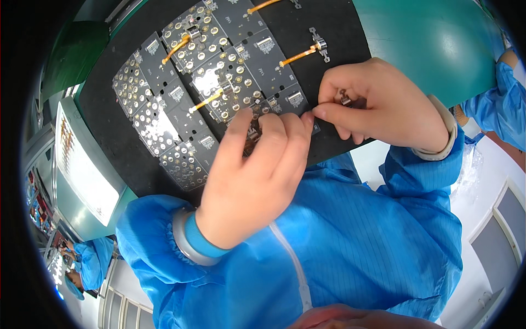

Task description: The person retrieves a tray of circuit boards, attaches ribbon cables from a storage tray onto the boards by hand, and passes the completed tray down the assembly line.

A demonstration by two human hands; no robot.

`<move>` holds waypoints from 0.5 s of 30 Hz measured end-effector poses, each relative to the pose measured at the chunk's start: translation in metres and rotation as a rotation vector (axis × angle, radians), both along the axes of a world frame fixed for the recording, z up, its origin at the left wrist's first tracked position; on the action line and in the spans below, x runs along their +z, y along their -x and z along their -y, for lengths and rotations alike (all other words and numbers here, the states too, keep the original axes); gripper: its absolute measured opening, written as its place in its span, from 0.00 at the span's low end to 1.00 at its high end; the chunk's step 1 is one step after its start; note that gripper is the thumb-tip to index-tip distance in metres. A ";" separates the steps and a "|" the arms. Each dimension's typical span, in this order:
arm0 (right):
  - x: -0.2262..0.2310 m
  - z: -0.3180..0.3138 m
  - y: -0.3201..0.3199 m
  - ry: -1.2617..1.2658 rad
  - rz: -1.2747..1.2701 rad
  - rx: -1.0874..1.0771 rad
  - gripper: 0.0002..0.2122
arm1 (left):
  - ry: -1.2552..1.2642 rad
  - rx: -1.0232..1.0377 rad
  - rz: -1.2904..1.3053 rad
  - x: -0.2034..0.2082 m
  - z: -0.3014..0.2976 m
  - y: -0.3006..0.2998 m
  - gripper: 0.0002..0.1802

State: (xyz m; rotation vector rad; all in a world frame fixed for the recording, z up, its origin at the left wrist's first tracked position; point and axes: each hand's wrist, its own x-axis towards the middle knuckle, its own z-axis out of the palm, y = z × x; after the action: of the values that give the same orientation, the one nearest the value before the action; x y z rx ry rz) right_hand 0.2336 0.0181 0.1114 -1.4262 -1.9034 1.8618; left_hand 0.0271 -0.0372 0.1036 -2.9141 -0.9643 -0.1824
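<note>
A panel of dark grey circuit boards [249, 71], dotted with round metal contacts, lies on a black mat [350, 27]. My left hand [255, 164] is bent over the panel's near right corner, fingertips pressed down on it; its thumb is hidden. A metal component shows between two of its fingers. At the panel's edge my right hand [378, 107] is closed, thumb and forefinger pinched beside the left fingertips. Within its curled fingers sits a small metal part [344, 98]; the rest of that part is covered. Orange flex cables [298, 56] with metal ends lie across the boards.
Beneath the mat is a green tabletop [427, 44]. A bright white light panel [85, 164] stands at the left. A person's blue sleeve [496, 104] is at the far right, and another person in blue [93, 263] is at the lower left.
</note>
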 end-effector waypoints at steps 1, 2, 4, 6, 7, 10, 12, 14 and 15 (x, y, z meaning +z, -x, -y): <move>0.004 0.000 -0.001 -0.001 0.000 0.005 0.07 | -0.030 0.018 -0.041 0.001 0.002 -0.001 0.19; 0.012 -0.001 -0.002 0.002 0.037 -0.037 0.07 | -0.032 0.025 -0.041 0.002 0.002 0.000 0.19; 0.018 -0.001 -0.010 -0.004 0.071 -0.072 0.07 | 0.021 0.016 -0.084 0.006 0.001 0.002 0.26; 0.012 -0.001 -0.023 -0.203 0.102 -0.309 0.08 | 0.058 0.036 -0.014 0.007 -0.003 0.010 0.25; 0.003 -0.004 -0.034 -0.300 0.076 -0.360 0.09 | 0.132 0.086 0.091 0.010 -0.004 0.017 0.24; -0.023 -0.007 -0.036 -0.640 0.100 -0.476 0.10 | 0.171 0.257 0.266 0.019 -0.012 0.043 0.26; -0.024 -0.007 -0.035 -0.560 0.065 -0.484 0.11 | 0.081 0.429 0.230 0.016 -0.010 0.065 0.22; -0.020 -0.010 -0.035 -0.329 0.040 -0.598 0.14 | 0.171 0.588 0.353 0.016 0.003 0.089 0.20; -0.012 -0.013 -0.029 -0.182 0.087 -0.667 0.18 | 0.165 0.632 0.409 0.014 0.009 0.099 0.17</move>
State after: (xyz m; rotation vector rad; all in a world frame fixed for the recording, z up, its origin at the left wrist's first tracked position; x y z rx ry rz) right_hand 0.2626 0.0310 0.0997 -1.8008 -1.3306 1.2978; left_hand -0.0721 -0.0461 0.1176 -2.5737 -1.9803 -0.6946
